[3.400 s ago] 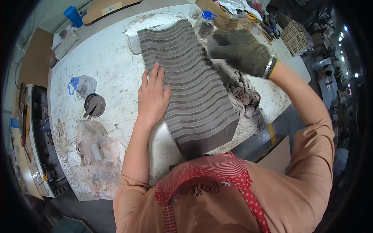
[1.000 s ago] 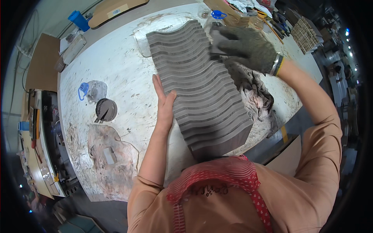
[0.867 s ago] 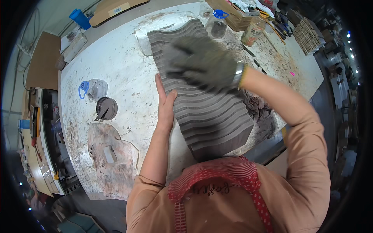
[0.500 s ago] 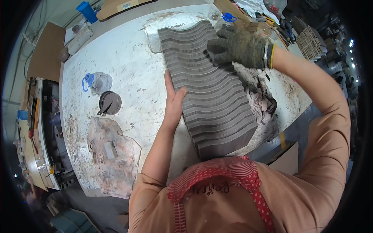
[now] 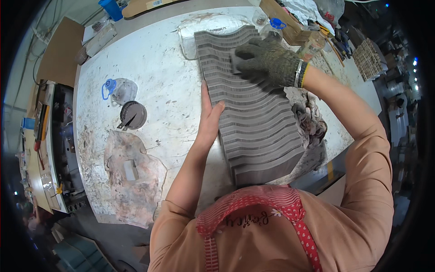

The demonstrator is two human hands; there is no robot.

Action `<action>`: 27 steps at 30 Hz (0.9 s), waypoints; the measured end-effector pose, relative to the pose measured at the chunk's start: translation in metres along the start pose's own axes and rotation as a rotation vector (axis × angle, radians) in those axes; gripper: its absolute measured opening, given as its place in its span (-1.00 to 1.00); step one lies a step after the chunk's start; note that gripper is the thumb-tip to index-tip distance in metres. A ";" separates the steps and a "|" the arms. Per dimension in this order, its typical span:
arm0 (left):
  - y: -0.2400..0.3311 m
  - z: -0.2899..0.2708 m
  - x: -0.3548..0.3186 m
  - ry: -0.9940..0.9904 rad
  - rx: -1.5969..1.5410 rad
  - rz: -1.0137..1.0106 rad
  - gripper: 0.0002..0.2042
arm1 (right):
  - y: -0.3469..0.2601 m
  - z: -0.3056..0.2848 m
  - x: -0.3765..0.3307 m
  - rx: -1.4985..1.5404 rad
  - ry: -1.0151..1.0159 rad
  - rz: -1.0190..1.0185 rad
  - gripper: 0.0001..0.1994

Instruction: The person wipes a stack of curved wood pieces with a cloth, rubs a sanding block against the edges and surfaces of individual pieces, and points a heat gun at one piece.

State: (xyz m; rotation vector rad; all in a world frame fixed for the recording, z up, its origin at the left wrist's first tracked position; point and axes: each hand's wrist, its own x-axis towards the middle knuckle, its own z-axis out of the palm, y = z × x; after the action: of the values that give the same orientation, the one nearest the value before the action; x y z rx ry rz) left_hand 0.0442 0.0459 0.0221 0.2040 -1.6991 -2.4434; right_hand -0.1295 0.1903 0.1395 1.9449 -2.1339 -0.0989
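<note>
A long dark grey piece with wavy ridges [image 5: 253, 122] lies at a slant in front of me, its near end by my apron. My bare left hand [image 5: 210, 119] grips its left edge, thumb over the top and fingers along the side. On the upper part of the ridges rests my right hand [image 5: 267, 61], in a dirty dark work glove with a yellow cuff. Its fingers are closed round a small dark pad [image 5: 235, 62], pressed to the surface; most of the pad is hidden by the glove.
Left of the piece stand an open pot of grey paint [image 5: 134, 113] with a tool in it and a clear bottle with a blue cap [image 5: 123, 92]. A stained cloth [image 5: 136, 195] bears a small pale block [image 5: 131, 170]. Crumpled rags [image 5: 312, 120] lie at the right.
My right hand has moved left and slightly down across the ridges, and the dark pad now shows at its fingertips. My left hand keeps its hold on the edge. The whole view has shifted a little.
</note>
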 end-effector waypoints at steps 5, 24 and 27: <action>-0.004 -0.002 0.004 -0.012 -0.076 0.036 -0.25 | -0.004 0.021 -0.010 0.096 -0.017 0.075 -0.49; -0.004 -0.004 0.003 0.028 0.032 0.023 -0.24 | 0.047 -0.037 -0.084 -0.107 0.023 0.235 -0.68; -0.003 -0.007 0.004 0.015 0.002 -0.023 -0.23 | 0.025 -0.002 -0.078 -0.023 0.066 0.141 -0.62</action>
State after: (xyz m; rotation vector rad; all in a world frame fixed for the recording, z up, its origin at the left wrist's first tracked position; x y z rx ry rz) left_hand 0.0416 0.0402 0.0168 0.2430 -1.7027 -2.4501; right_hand -0.1475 0.2699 0.1358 1.7537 -2.2087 -0.0325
